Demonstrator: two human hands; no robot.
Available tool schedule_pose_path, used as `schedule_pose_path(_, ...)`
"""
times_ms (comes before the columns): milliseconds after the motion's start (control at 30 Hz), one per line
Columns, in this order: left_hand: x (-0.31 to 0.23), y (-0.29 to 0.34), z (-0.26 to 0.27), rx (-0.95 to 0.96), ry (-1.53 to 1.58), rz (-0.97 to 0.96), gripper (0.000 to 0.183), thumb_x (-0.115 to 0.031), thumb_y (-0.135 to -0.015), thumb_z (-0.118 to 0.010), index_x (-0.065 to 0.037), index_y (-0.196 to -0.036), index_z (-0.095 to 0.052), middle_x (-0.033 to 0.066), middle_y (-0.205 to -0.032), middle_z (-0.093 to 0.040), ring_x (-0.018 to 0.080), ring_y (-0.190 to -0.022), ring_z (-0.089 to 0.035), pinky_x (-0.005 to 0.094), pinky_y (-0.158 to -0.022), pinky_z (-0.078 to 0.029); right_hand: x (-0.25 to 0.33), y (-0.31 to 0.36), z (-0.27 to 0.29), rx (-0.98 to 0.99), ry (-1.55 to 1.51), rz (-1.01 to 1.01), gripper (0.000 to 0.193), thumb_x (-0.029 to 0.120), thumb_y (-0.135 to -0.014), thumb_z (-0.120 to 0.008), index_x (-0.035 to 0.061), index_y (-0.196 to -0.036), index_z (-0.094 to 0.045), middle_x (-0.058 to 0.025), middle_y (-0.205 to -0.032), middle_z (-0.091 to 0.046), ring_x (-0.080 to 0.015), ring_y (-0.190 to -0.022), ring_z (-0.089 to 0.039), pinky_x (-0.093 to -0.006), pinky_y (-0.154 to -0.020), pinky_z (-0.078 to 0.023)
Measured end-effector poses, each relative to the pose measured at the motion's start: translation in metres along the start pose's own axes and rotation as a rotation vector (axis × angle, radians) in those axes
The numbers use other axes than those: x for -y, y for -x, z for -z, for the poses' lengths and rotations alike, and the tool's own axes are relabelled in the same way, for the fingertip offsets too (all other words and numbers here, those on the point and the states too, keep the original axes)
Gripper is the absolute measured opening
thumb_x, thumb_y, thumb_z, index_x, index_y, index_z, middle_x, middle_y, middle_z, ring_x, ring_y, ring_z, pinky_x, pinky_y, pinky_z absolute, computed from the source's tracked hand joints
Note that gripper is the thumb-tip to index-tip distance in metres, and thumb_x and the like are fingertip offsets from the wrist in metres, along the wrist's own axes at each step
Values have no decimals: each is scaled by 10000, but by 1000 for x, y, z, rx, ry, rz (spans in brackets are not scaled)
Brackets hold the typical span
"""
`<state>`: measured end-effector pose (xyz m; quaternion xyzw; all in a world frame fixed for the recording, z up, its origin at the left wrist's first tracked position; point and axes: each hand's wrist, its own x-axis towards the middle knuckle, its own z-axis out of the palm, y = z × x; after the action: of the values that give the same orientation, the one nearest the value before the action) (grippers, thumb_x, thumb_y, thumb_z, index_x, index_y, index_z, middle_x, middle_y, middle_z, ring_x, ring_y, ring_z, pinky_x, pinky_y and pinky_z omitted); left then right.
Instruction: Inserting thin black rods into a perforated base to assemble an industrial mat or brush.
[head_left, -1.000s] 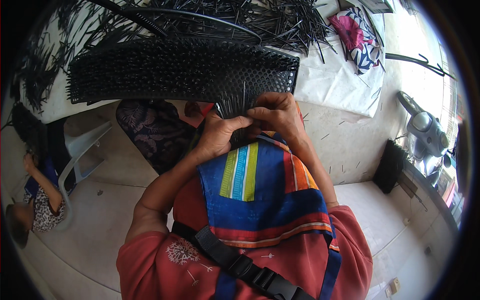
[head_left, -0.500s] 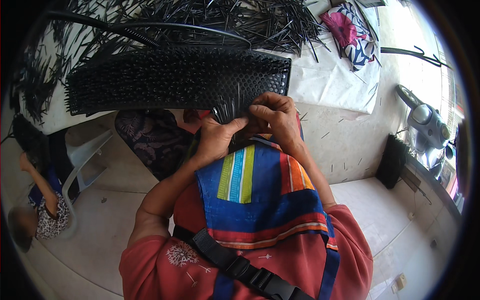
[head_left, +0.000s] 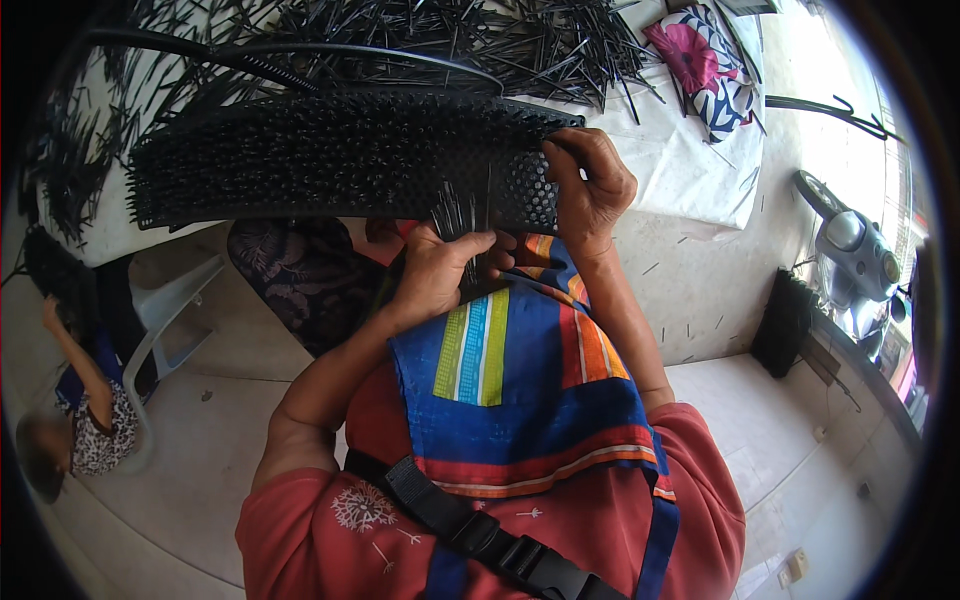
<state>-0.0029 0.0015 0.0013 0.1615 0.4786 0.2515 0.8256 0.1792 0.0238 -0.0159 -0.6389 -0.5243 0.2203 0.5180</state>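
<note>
A long black perforated panel (head_left: 330,160) lies along the near edge of the table, thickly set with black strips except toward its right end, where round holes show. My left hand (head_left: 440,264) is closed around a small bundle of thin black strips (head_left: 458,212) in front of the panel. At the panel's right end, my right hand (head_left: 592,185) is pinched at the upper corner, above the bare holes. Whatever its fingertips hold is too small to make out.
Loose black strips (head_left: 540,50) are heaped behind the panel on the white-covered table (head_left: 670,170). A flower-patterned cloth (head_left: 700,70) lies at the back right. Another person (head_left: 105,425) is at the far left by a white chair (head_left: 170,310). A motorcycle (head_left: 855,245) stands at right.
My right hand has moved from beside the bundle up and right to the panel's right end. The left hand keeps its hold on the strips, almost in place.
</note>
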Motion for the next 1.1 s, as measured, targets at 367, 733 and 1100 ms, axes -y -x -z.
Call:
schedule_pose_path(367,-2,-6,0,19,13,1,114,-43,-877,-576,16,-950,-641,138,-837,-693,187,-668,-664,276,-541,-499,11,-2,-8,68,180,59,157,-35,-717,-731,22,-855,-682,-99,-766,-628,-229,-670,-640,-295,-602,-499)
schedule_pose_path(733,0,-10,-1,35,159,3,110,-26,-868,-576,4,-939,-655,133,-859,-706,191,-686,-686,279,-550,-525,24,4,4,478,-13,-499,126,78,-755,-734,-20,-803,-673,-98,-653,-618,-123,-588,-579,-303,-538,-467)
schedule_pose_path(1100,1,-3,-16,72,-143,-105,137,-30,-862,-584,-6,-960,-676,76,-822,-705,141,-639,-664,262,-558,-529,18,15,23,445,-339,-814,66,57,-825,-680,17,-787,-644,16,-616,-558,-45,-492,-459,-214,-437,-339)
